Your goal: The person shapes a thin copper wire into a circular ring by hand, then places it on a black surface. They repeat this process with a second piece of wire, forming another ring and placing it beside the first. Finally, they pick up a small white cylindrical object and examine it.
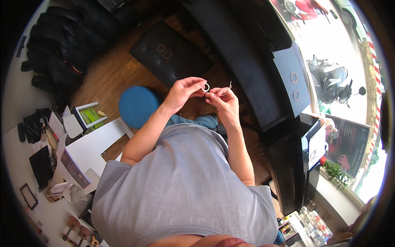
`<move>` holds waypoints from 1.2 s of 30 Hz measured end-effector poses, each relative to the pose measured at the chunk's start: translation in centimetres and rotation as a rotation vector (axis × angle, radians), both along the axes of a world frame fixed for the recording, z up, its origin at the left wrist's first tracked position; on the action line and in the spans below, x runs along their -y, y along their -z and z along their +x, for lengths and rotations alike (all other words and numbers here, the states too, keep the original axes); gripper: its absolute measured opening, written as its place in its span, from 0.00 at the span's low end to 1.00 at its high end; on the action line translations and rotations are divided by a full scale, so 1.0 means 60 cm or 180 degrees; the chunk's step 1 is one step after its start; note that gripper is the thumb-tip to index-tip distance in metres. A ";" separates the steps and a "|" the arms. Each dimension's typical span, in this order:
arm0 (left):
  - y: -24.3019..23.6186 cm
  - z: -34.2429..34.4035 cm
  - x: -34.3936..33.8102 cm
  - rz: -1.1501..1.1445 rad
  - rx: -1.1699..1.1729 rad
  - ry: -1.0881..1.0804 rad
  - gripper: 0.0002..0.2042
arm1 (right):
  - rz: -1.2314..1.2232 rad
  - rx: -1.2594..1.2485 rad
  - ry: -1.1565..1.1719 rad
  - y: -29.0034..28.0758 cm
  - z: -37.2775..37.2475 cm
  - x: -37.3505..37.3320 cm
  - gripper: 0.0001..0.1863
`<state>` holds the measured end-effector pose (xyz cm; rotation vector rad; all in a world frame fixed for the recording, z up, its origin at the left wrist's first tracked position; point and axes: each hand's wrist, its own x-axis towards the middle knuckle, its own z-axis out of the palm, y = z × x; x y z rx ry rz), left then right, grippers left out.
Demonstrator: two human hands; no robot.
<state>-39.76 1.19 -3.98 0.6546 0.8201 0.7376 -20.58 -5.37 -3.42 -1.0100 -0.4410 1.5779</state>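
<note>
In front of my chest, my left hand [184,91] pinches a small white ring [205,87] between thumb and fingers. Close beside it, my right hand [225,103] is closed on a thin, light-coloured strand or rod [230,85], whose end sticks up past the fingers. The fingertips of both hands nearly meet at the ring's lower edge. What lies between the right fingertips is too small to make out. Beyond my hands, two thin rings [163,52] lie on a black tufted bench [148,41].
A blue round stool [140,107] stands left of my legs. Long black furniture [242,70] runs along the right, near a grey panel [284,61] with two ring shapes. White desk [88,150] at left; black bags [61,37] at far left; potted plant [337,175] by the window.
</note>
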 end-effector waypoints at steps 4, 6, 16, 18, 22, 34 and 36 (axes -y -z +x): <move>-0.010 0.055 -0.013 -0.0117 0.0291 0.0300 0.14 | 0.0131 0.0323 0.0246 0.004 0.057 -0.004 0.10; -0.010 0.078 -0.001 -0.0079 0.0144 0.0405 0.14 | 0.0159 0.0292 0.0339 0.017 0.081 0.009 0.10; -0.025 0.173 0.016 0.0591 -0.0472 0.0638 0.17 | 0.0477 0.0649 0.0579 0.045 0.151 0.021 0.10; -0.020 0.178 0.019 0.0638 -0.0559 0.0703 0.18 | 0.0396 0.0678 0.0485 0.050 0.158 0.025 0.10; -0.024 0.182 0.016 0.0664 -0.0686 0.0750 0.17 | 0.0115 0.0671 0.0372 0.038 0.165 0.024 0.08; 0.005 0.180 0.009 0.1079 -0.1146 0.0774 0.09 | 0.0006 0.0770 -0.0033 0.027 0.176 0.020 0.11; 0.003 0.183 0.009 0.1041 -0.0945 0.0687 0.09 | 0.0012 0.0845 -0.0085 0.026 0.178 0.017 0.12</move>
